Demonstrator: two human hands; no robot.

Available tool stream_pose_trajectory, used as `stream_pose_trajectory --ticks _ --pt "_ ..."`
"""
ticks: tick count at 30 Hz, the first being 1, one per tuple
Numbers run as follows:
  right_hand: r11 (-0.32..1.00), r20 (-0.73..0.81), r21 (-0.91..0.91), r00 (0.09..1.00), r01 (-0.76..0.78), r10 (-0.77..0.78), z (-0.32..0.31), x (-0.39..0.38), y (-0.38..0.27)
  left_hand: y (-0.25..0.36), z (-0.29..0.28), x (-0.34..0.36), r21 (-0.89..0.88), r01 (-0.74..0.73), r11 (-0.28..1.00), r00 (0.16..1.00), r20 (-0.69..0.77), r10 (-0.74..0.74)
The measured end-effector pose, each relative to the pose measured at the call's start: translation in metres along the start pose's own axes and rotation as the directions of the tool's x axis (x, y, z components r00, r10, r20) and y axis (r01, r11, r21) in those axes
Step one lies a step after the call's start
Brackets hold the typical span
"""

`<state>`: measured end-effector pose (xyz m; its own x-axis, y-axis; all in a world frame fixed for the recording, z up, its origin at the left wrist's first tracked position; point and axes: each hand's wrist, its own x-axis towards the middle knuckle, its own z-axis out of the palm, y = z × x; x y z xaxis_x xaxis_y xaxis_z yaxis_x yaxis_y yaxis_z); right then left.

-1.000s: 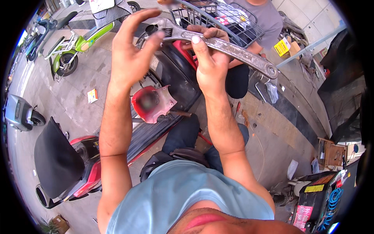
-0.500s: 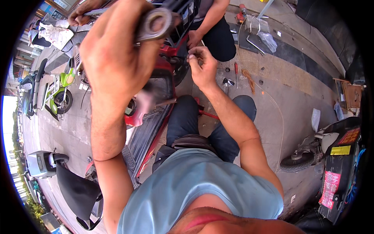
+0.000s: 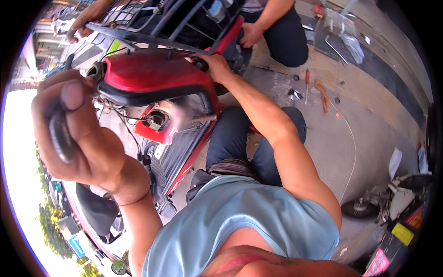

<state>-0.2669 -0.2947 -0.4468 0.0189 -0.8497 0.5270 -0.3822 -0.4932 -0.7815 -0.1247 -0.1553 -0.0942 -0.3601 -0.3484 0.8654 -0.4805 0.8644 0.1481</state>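
Observation:
Raised on the left, my left hand (image 3: 94, 141) is closed round a ring wrench (image 3: 60, 137); only part of its dark metal ring end shows past the fingers. My right hand (image 3: 216, 67) reaches forward to the right end of a scooter's red front panel (image 3: 152, 74). Its fingers curl by a round black part (image 3: 200, 63), and what they grip is hidden. Below the panel's black trim, loose cables (image 3: 121, 115) hang beside an opened red housing (image 3: 159, 121). A metal basket (image 3: 170, 30) is at the panel's far side.
A co-worker's hand (image 3: 251, 34) is near the basket's right side; another hand (image 3: 87, 21) touches its left. On the ground to the right lie a red screwdriver (image 3: 307, 85), small parts (image 3: 295, 93) and a bent metal bar (image 3: 336, 48). Another scooter's wheel (image 3: 361, 208) stands at lower right.
My left hand with the wrench has moved left and down, uncovering the red panel. My right hand has gone left and forward onto the panel's right end. The view has shifted left.

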Motion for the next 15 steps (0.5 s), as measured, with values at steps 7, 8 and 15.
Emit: stream_pose_trajectory --ticks 7,8,15 --pt "0.999 0.075 0.038 0.997 -0.036 0.033 -0.001 0.001 0.001 -0.007 -0.002 -0.016 0.038 -0.078 0.996 0.993 0.086 0.075" --pt "0.998 0.079 0.044 0.996 -0.034 0.031 -0.001 0.001 0.001 -0.006 -0.006 -0.018 0.079 -0.029 0.996 0.994 0.107 0.021" --pt "0.997 0.106 0.053 0.993 -0.054 0.048 0.000 0.001 0.005 0.000 -0.026 -0.033 0.083 -0.091 0.992 0.974 0.213 0.072"
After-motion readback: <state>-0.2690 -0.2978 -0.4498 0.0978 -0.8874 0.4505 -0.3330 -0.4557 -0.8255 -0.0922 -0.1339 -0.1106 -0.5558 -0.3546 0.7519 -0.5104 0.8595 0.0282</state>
